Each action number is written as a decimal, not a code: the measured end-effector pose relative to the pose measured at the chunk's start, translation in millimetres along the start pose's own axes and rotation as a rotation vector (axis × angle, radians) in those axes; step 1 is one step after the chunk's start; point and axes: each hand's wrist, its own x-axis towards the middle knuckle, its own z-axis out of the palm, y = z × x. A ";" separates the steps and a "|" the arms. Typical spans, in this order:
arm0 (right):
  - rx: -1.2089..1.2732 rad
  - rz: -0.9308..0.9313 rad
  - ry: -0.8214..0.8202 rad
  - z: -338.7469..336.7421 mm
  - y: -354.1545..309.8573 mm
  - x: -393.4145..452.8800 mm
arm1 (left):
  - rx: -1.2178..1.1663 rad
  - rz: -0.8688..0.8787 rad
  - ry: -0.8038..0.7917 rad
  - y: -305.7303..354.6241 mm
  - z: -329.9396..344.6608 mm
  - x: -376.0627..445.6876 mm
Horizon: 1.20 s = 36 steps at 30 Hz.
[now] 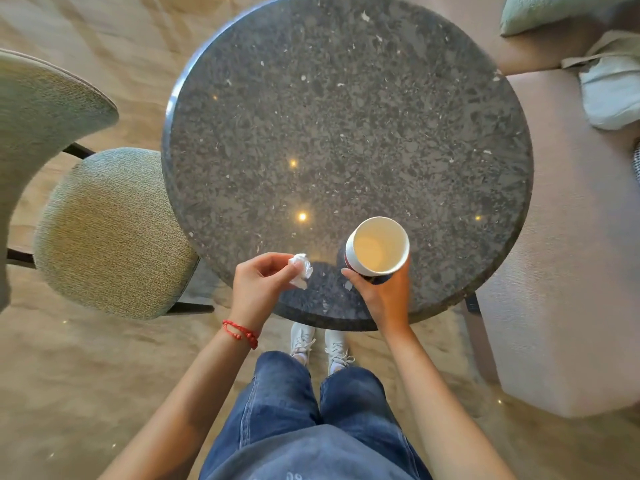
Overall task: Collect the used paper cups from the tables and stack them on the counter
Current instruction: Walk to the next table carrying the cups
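At about five o'clock on the round dark stone worktop [346, 133], the right hand [382, 296] held a paper cup [377, 245] upright — its grip curled round the cup's lower wall, thumb on the side toward nine o'clock, fingers wrapped behind. The cup's white rim faced the camera and its pale inside showed no liquid that could be told; a dark red and navy band ran round its outer wall. Whether its base touched the worktop or hung just above could not be told.

Just beside it toward nine o'clock, the left hand [261, 284] pinched a crumpled white tissue [300, 273] between thumb and fingertips, its grip closed on the wad above the worktop's near edge. A red bracelet [241, 332] circled the left wrist.

Toward nine o'clock stood a green upholstered chair [107, 233], its seat tucked partly under the rim; at three o'clock sat a pale pink sofa [561, 271]. At six o'clock — blue jeans [311, 410] and white sneakers [320, 342] on the beige floor.
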 end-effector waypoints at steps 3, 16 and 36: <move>-0.005 0.024 0.005 3.9 -0.7 2.2 | -0.002 0.000 0.014 -2.4 -2.6 -1.6; 0.037 -0.058 -0.243 -4.6 -44.5 -1.7 | -0.124 0.039 0.111 4.0 -19.5 -11.2; -0.071 -0.265 -0.923 20.6 -86.7 -20.4 | -0.522 0.133 0.765 -28.5 -29.9 -127.4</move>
